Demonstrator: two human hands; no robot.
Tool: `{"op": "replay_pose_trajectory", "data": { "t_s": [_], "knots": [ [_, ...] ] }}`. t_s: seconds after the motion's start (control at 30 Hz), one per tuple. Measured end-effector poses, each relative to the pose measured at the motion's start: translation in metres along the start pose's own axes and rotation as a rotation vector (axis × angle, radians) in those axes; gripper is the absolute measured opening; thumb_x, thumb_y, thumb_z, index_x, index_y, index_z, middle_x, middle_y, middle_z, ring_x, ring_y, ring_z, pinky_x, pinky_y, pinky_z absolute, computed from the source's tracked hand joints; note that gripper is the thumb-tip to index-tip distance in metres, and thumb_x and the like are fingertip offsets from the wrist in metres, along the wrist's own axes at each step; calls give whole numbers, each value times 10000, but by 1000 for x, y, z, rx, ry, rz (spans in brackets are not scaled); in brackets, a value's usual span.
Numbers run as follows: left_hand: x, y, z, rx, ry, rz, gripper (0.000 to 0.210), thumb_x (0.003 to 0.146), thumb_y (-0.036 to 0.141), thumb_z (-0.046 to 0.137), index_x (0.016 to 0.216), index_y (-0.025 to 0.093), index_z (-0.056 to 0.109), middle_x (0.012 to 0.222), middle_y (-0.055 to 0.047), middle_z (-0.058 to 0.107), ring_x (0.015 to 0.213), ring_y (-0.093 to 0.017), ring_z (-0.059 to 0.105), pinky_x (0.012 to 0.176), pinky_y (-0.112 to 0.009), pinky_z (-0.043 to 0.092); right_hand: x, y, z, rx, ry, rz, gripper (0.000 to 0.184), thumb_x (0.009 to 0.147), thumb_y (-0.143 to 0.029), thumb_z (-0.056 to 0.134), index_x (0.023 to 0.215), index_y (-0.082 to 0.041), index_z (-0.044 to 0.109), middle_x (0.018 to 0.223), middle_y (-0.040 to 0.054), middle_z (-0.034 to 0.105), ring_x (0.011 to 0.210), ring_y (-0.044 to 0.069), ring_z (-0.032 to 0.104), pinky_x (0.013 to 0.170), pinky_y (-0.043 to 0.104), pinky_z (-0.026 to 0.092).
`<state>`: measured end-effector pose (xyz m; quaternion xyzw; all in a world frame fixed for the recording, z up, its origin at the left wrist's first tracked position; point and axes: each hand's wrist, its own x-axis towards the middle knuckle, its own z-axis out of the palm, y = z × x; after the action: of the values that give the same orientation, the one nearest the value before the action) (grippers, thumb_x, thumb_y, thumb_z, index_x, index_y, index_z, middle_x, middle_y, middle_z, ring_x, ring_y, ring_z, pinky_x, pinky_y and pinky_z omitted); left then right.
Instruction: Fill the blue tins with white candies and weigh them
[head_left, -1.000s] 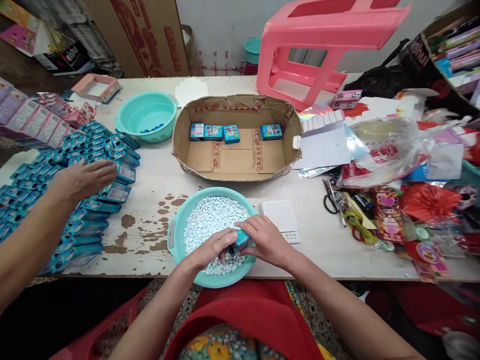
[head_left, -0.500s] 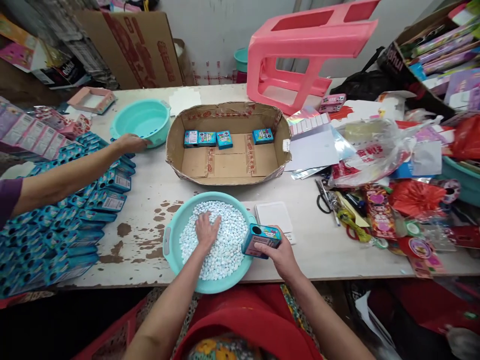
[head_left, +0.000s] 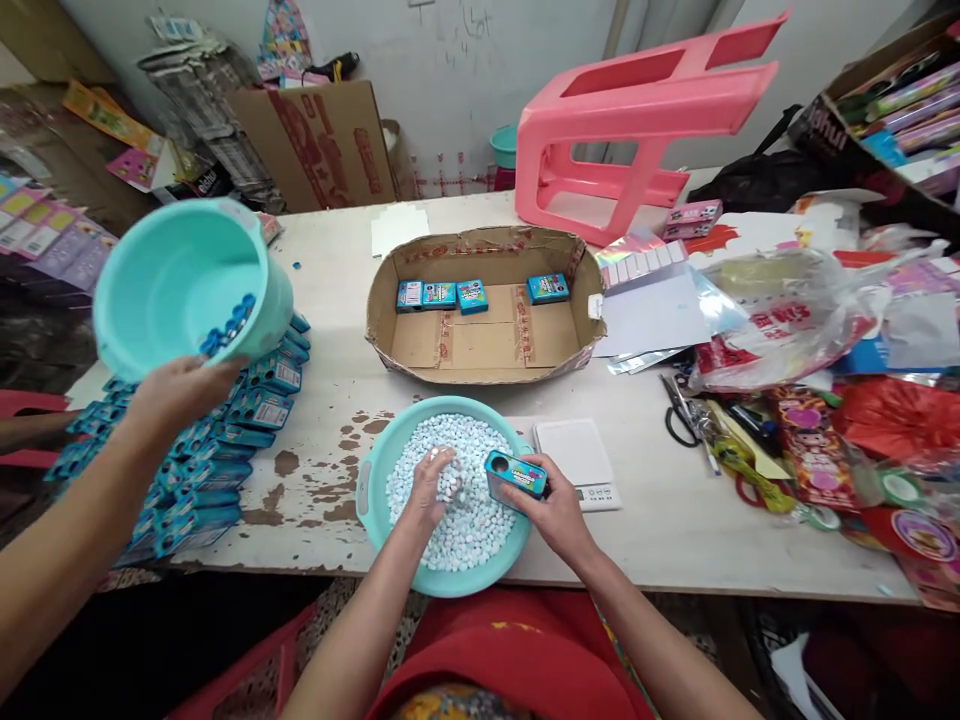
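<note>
My left hand (head_left: 427, 490) is raised a little over a turquoise basin (head_left: 367, 490), its fingers curled round some small white candies. Many more pale candies (head_left: 480, 535) fill the basin. In my right hand (head_left: 555, 515) is a small blue box (head_left: 519, 474), tilted over the basin's right rim, with a dark round hole in its top end. Just beyond that hand lies a white kitchen scale (head_left: 574, 455), partly hidden by the hand.
An open cardboard box (head_left: 480, 350) with several blue boxes stands behind the basin. On the left, a co-worker's hand (head_left: 176, 400) holds a tilted turquoise tub (head_left: 172, 270) above rows of blue boxes (head_left: 199, 500). Scissors (head_left: 682, 415) and packaging lie right; a pink stool (head_left: 600, 125) rests behind.
My left hand has come up from the candies and closed round some. My right hand keeps the blue box by the rim. The co-worker has lifted the tub toward the left.
</note>
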<state>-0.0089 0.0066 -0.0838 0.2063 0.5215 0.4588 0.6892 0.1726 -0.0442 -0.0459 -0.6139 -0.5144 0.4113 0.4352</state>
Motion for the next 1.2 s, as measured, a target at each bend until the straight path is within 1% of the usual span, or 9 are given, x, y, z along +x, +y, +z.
{"op": "replay_pose_trajectory", "data": {
  "t_s": [0.07,0.2,0.3,0.4,0.57,0.67,0.83,0.97,1.2],
  "knots": [
    [-12,19,7,-153,-66,5,291,649,351,699,794,173,521,661,25,523,506,-86,481,446,-186,353,1,-1,6,-88,-1,-110,313,737,-367,697,972,-210,561,920,41,600,854,213,579,770,339,475],
    [-25,43,25,-282,-156,129,201,709,324,621,744,169,497,698,9,527,573,-106,541,533,-226,429,2,-4,22,-246,-94,-250,284,758,-288,689,1004,-216,568,967,55,596,929,229,565,804,352,462],
    [-24,45,34,-282,-129,231,172,722,320,594,733,172,508,714,14,538,599,-113,560,587,-253,456,2,-8,32,-339,-132,-305,288,757,-248,684,1016,-213,564,966,64,604,934,243,558,806,369,460],
    [-21,44,37,-266,-91,278,171,731,327,588,741,175,511,722,15,548,572,-114,561,562,-260,453,3,-14,35,-382,-146,-344,291,756,-232,681,1023,-219,564,971,63,609,938,247,552,818,377,455],
    [-20,48,40,-237,-31,277,229,733,350,608,672,169,482,632,34,517,538,-108,560,572,-253,456,7,-20,33,-362,-136,-334,309,737,-234,701,1016,-227,569,952,56,612,920,243,558,801,369,462],
    [-19,49,41,-229,-1,284,222,735,347,615,681,166,498,642,29,537,524,-110,559,542,-248,446,9,-20,32,-353,-133,-320,315,731,-249,709,1014,-227,573,951,58,612,915,243,566,793,368,466],
    [-20,49,43,-205,-6,269,211,730,329,621,689,165,494,610,31,520,565,-126,583,524,-229,431,10,-18,35,-352,-133,-304,326,719,-257,706,1020,-235,583,940,50,616,909,238,576,785,362,472],
    [-23,50,42,-200,-8,289,193,721,306,633,706,161,506,661,19,553,559,-118,569,500,-225,416,9,-20,35,-355,-151,-279,323,709,-252,709,1007,-233,585,929,41,615,896,229,579,778,346,472],
    [-25,53,43,-156,-9,341,174,749,306,611,724,166,511,652,17,542,573,-125,568,562,-255,449,10,-22,36,-357,-152,-239,333,688,-228,725,990,-223,586,926,31,618,891,224,589,774,338,466]
  ]
}}
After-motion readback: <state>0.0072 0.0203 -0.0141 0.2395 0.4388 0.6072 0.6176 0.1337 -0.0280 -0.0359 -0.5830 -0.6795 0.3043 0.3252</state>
